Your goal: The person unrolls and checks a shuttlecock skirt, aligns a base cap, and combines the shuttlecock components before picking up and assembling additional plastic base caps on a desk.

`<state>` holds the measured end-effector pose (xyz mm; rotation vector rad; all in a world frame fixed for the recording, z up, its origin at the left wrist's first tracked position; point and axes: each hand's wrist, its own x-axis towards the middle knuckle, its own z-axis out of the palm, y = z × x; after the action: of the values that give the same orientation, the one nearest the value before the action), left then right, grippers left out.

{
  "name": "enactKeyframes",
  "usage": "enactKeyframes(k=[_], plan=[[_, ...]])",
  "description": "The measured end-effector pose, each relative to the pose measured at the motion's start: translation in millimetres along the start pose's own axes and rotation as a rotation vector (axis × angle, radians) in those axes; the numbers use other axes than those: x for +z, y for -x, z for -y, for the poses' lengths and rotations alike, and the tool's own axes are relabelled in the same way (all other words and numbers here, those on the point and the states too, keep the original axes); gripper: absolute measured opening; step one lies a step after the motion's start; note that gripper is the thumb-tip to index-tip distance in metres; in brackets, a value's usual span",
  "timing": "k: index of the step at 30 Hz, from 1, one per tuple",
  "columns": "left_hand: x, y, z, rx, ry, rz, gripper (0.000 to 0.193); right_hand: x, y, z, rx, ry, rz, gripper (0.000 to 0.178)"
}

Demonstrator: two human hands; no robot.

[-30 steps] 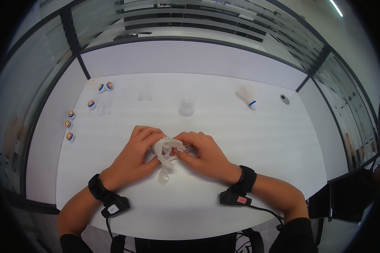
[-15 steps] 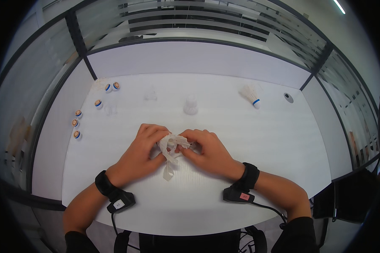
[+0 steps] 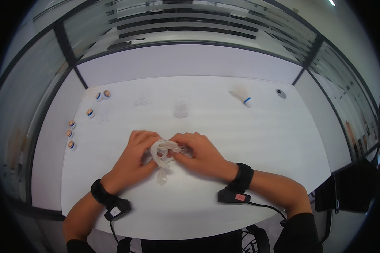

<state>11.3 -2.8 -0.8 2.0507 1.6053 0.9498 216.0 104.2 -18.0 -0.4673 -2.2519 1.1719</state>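
Near table centre: crumpled whitish plastic film, left hand clamped on it at nine o'clock, right hand likewise at three. Probably light, limp, slippery, easily torn; best held by bunched edges. Loose tail, six o'clock. Shuttlecock, two o'clock.

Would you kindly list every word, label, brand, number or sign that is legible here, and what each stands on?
None can be read.
White label on the left wrist unit: faint marks, too small and blurred.
Pinkish-red label on the right wrist unit: likewise unreadable.
Small orange-topped pieces: too small to tell any lettering.
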Motion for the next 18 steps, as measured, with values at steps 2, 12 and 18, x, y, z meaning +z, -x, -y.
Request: enactKeyframes(k=[2, 12, 18], plan=[[1.7, 3.5, 0.1, -0.014, 0.017, 0.001, 0.044, -1.7, 0.9, 5.1, 0.019, 0.076, -0.001, 0.017], [0.5, -0.8, 2.6, 0.027, 0.009, -0.016, 0.044, -2.5, -1.3, 4.7, -0.057, 0.116, -0.037, 0.016], [-1.9, -2.3, 1.5, 0.029, -0.033, 0.023, 0.043, -1.4, -2.2, 1.9, -0.02, 0.071, -0.019, 0.017]])
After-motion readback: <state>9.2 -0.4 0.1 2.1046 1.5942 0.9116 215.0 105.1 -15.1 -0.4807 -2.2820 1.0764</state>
